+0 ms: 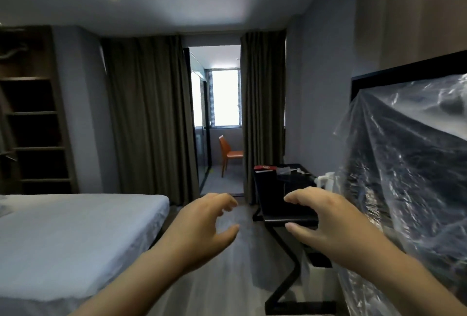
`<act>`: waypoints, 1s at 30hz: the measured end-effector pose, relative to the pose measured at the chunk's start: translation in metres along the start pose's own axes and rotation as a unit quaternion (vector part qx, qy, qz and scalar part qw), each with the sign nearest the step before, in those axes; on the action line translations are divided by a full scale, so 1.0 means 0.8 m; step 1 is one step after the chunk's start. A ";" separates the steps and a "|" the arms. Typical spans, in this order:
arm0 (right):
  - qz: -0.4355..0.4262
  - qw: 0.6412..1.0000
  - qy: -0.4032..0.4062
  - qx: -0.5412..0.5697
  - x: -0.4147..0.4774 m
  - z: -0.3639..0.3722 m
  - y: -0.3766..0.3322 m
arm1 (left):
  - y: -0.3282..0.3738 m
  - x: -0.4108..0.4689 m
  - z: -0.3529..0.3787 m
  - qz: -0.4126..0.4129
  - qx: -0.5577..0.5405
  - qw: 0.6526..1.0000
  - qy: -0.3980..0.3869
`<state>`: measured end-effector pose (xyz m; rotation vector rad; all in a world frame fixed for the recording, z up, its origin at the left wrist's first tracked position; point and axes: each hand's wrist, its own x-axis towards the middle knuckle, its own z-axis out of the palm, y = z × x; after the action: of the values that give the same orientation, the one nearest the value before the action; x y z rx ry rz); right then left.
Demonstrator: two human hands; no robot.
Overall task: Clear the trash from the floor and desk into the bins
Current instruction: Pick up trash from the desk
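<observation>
My left hand (204,224) floats open over the grey floor (235,277), fingers curled and apart, holding nothing. My right hand (326,222) is open too, raised in front of the near end of the black desk (270,189). On the desk's far end lie a red box (264,168), some clear crumpled wrapping (286,170) and small white scraps. No bin is in sight.
A bed with a white sheet (70,229) fills the left. A large black screen draped in clear plastic film (414,176) stands at the right beside a white kettle (326,181). Dark curtains (149,118) frame a doorway to an orange chair (228,152). Open shelves (35,128) stand far left.
</observation>
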<state>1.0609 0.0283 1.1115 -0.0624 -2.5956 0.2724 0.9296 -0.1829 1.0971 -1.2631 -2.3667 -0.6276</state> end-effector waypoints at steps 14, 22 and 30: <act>0.055 0.997 -0.042 -0.030 0.219 0.158 0.117 | -0.206 0.198 0.132 -0.004 -0.044 0.999 -0.018; 0.121 0.991 -0.036 -0.051 0.367 0.235 0.162 | -0.335 0.345 0.178 0.029 -0.074 0.996 -0.037; 0.181 0.980 -0.067 -0.053 0.477 0.323 0.213 | -0.438 0.460 0.253 0.053 -0.115 0.988 -0.084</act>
<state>0.5994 0.1851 1.0491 -0.5764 -2.7186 0.2756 0.4171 0.0025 1.0516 -1.5854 -2.3932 -0.8072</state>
